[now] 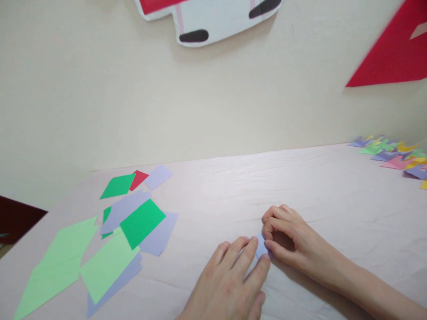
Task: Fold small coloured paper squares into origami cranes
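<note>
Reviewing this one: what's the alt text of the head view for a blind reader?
A left hand and right hand touch a small blue paper on a pale cloth. Loose green, lilac and red sheets lie to the left; small folded papers in mixed colors sit far right.

The left hand point(230, 279) hides part of the blue paper point(261, 249); whether the right hand point(302, 242) pinches it is unclear. Beyond that hand, folded papers point(395, 163) run off the right edge; above, a wall decoration point(227, 22) is cut off.
</note>
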`<state>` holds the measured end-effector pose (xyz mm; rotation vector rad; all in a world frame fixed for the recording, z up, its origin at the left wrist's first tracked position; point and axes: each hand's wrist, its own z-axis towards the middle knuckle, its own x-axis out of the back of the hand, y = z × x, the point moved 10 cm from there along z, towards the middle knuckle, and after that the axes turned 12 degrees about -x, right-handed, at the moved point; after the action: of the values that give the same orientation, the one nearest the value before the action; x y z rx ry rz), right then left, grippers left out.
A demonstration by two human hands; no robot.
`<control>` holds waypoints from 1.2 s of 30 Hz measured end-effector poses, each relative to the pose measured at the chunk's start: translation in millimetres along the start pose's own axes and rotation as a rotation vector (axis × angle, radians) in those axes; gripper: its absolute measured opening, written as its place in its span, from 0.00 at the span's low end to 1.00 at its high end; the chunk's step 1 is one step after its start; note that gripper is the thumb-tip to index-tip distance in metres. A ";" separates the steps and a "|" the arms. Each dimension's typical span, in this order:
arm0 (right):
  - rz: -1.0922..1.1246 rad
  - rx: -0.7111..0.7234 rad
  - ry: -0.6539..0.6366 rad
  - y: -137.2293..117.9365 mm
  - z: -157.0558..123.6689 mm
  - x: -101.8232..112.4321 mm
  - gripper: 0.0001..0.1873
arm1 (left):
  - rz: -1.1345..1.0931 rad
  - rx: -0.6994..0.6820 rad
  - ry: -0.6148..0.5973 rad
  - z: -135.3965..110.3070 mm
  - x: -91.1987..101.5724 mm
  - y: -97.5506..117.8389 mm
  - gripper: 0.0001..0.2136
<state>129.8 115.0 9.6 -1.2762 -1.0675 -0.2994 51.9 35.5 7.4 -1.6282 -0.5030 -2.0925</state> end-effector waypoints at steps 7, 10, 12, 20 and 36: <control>-0.007 0.012 0.011 -0.2 0.0 -0.3 0.08 | 0.021 -0.004 -0.018 0.3 -2.8 0.2 0.21; -0.003 0.009 0.010 -1.2 0.1 -0.6 0.07 | 0.020 -0.002 -0.024 0.4 -3.4 0.3 0.21; -0.007 0.005 0.013 -1.4 0.0 -0.7 0.07 | 0.020 -0.004 -0.020 0.8 -2.9 1.0 0.21; 0.020 0.012 -0.032 0.0 -1.6 0.8 0.05 | 0.039 0.027 0.030 1.6 1.0 2.5 0.20; 0.011 -0.044 -0.033 2.8 -2.2 2.3 0.11 | -0.009 0.051 0.013 -0.7 -0.3 -0.9 0.25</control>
<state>134.1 114.8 9.9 -1.3296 -1.0868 -0.2959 50.9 35.9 6.9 -1.5852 -0.5554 -2.0781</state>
